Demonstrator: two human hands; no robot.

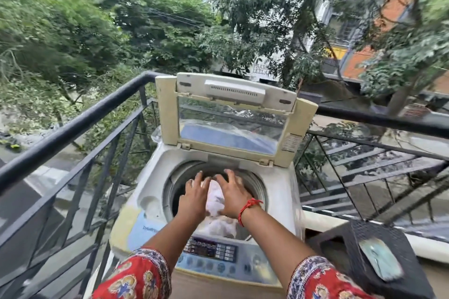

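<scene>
A white top-loading washing machine (150, 192) stands on a balcony, its folding lid (230, 114) raised upright at the back. Pale laundry (216, 194) fills the round drum opening. My left hand (194, 194) and my right hand (233, 194) are both stretched out over the drum with fingers spread, side by side above the cloth. Neither hand plainly grips the fabric. A red thread is tied around my right wrist. The machine's control panel (211, 250) lies nearest me.
A black metal railing (73, 124) runs along the left and behind the machine to the right. A dark woven stand (379, 257) at the right carries a phone (380, 258). Trees, a street and buildings lie beyond the railing.
</scene>
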